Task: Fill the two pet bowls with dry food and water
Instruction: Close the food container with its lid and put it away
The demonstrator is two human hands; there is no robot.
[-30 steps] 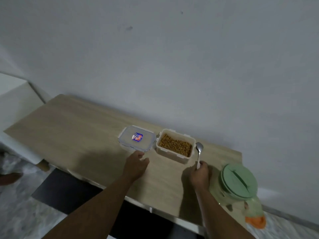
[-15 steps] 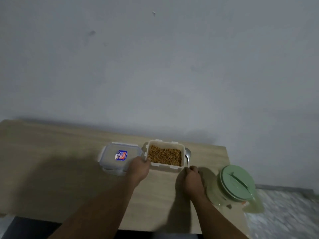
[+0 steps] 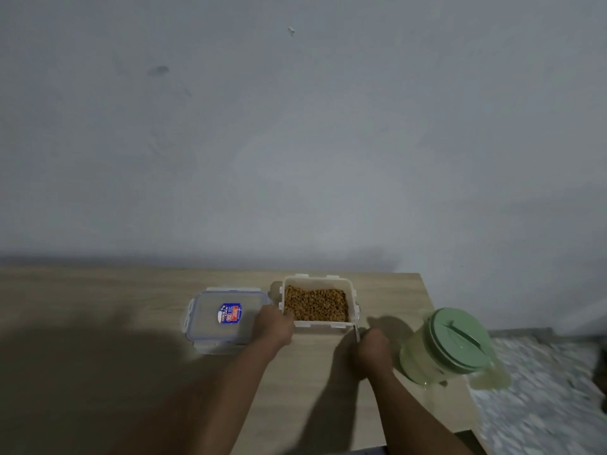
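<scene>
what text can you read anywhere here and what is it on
"LOCK & LOCK": white letters running sideways on the blue half of the sticker on the clear lid.
Red half of the same sticker: small print, too blurred to read.
Food container and green-lidded pitcher: no text visible.

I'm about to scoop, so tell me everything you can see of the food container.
The food container is a rectangular tub of whitish plastic with latch tabs along its rim. It stands upright and open on the wooden table, near the wall, well filled with brown dry food. Its lid lies flat just to its left. The left hand grips its near left corner; the right hand holds a spoon by its near right corner.
</scene>
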